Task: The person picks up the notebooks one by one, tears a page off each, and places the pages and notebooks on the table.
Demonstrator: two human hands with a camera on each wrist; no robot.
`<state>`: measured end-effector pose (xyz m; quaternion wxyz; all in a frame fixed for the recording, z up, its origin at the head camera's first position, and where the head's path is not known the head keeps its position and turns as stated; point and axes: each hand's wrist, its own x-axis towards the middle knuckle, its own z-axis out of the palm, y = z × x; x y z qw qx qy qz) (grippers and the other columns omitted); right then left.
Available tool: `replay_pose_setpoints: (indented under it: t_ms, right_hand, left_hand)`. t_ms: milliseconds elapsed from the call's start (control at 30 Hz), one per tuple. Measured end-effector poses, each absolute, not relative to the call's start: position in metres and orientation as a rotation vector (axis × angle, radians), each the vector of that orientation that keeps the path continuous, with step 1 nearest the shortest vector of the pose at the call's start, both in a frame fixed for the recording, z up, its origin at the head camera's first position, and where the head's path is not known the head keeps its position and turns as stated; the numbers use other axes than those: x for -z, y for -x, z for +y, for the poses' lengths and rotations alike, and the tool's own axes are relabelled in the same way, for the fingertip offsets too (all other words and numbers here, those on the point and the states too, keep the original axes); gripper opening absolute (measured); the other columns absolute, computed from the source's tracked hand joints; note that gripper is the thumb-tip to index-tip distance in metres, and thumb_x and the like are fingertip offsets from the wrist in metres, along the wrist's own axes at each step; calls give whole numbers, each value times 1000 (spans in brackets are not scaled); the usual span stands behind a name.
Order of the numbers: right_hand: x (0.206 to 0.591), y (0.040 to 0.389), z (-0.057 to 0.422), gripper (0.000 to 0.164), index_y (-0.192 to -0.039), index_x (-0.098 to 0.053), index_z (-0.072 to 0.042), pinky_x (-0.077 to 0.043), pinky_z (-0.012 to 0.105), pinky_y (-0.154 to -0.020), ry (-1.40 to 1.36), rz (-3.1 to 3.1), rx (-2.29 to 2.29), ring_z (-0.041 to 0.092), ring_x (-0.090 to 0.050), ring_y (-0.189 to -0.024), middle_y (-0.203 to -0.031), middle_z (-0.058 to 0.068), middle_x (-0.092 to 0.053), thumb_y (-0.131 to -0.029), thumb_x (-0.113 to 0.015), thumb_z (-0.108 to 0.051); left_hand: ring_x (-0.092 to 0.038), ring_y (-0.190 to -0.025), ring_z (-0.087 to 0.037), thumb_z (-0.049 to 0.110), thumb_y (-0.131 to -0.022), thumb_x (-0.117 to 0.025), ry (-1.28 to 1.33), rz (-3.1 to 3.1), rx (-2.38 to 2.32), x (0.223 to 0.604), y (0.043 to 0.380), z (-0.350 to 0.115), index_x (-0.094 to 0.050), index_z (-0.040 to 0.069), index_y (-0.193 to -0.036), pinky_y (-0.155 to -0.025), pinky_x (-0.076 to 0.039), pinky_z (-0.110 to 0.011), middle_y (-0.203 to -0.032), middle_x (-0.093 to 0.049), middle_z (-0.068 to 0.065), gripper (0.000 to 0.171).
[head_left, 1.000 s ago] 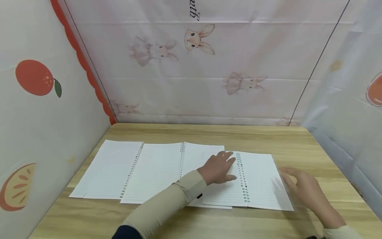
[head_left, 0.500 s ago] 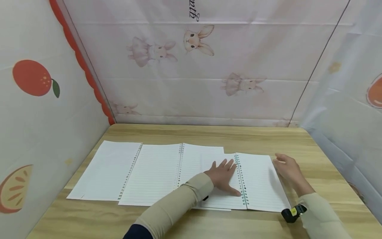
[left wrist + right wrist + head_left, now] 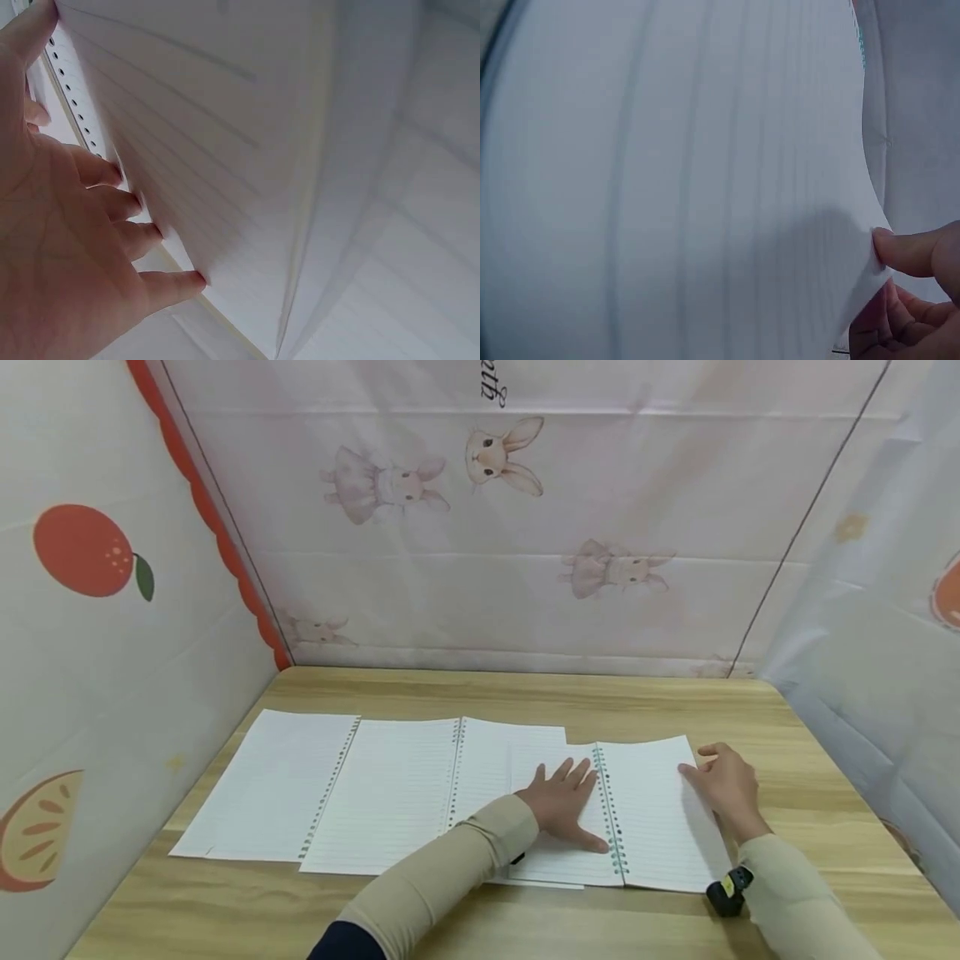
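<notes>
Left hand [image 3: 561,810] — splayed, right hand [image 3: 727,787] — pinching page [image 3: 656,818]

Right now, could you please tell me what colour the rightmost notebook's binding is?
The binding is green, clearest in the head view.

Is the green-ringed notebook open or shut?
Open: lined pages show on either side of the green rings; the right hand pinches one.

Lettering [image 3: 492,381] cropped, rightmost fruit [image 3: 949,595] cut off, page [image 3: 705,180] — partly blurred, right wrist view
</notes>
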<state>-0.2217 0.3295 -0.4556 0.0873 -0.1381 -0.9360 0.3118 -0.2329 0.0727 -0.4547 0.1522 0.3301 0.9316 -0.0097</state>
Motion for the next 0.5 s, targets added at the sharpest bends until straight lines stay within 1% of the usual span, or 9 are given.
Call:
replay_pose_setpoints:
  t_ms: [67, 100, 167, 267, 400, 433, 500]
  right_hand:
    - [456, 222, 329, 47, -120, -52, 13, -42, 42, -65, 387, -2757, -897, 33, -61, -75, -91, 26, -65, -87, -67, -17]
    - [456, 222, 328, 46, -119, -52, 13, -42, 45, -68, 370, -2748, -887, 34, -62, -74, -90, 27, -66, -87, -67, -15]
    - [456, 222, 327, 44, -119, -52, 14, -40, 52, -75, 335, -2749, -873, 39, -63, -77, -91, 28, -67, -87, -66, -13]
    - [455, 223, 325, 44, -121, -49, 16, -34, 61, -84, 286, -2772, -839, 46, -63, -85, -94, 31, -67, -88, -63, -9]
    - [454, 223, 320, 44, -124, -48, 17, -33, 65, -88, 252, -2800, -770, 49, -62, -92, -95, 32, -66, -88, -60, -5]
    - [454, 224, 319, 44, -125, -47, 17, -33, 65, -88, 246, -2810, -753, 49, -62, -92, -95, 32, -66, -88, -59, -4]
    - [453, 223, 318, 42, -125, -49, 17, -38, 63, -86, 234, -2839, -705, 46, -63, -87, -100, 34, -64, -88, -57, 0]
  left_hand:
    - [-3, -148, -19, 78, -75, -54, -947, 2670, 25, 455, 233, 74, -9, 20, -156, -117, -12, -50, -162, -1, 3, 109]
    - [-2, -148, -19, 78, -75, -54, -948, 2670, 28, 455, 233, 74, -9, 20, -156, -117, -12, -50, -162, -1, 2, 109]
    - [-2, -148, -19, 78, -75, -54, -947, 2669, 32, 455, 233, 75, -9, 20, -156, -117, -12, -50, -162, -1, 3, 109]
    - [-2, -148, -19, 78, -75, -54, -938, 2669, 36, 456, 233, 75, -9, 20, -156, -117, -12, -50, -162, -1, 3, 109]
    - [-2, -148, -18, 78, -75, -54, -935, 2668, 42, 456, 232, 74, -9, 20, -156, -117, -12, -50, -162, -1, 3, 109]
    - [-2, -148, -19, 78, -75, -54, -936, 2668, 43, 456, 232, 74, -9, 20, -156, -117, -12, -50, -162, -1, 3, 109]
    - [-2, -148, -19, 78, -75, -54, -942, 2669, 45, 456, 232, 74, -9, 20, -156, -117, -12, -50, -162, -1, 3, 109]
